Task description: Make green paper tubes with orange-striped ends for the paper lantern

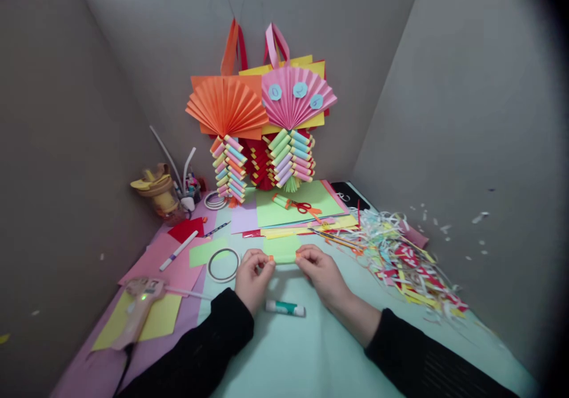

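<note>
Between my two hands is a small green paper roll with orange ends, held level above the table. My left hand pinches its left end between thumb and fingers. At the other end, the fingertips of my right hand are closed on the orange band. Just below the hands lies a glue stick with a white and green label. Behind the roll is a piece of green paper. A roll of tape rests beside my left hand.
A glue gun with a lit green light lies on yellow paper at left. Paper scraps are heaped at right. Behind are red scissors on green sheets, and hanging fan ornaments, one orange, one pink.
</note>
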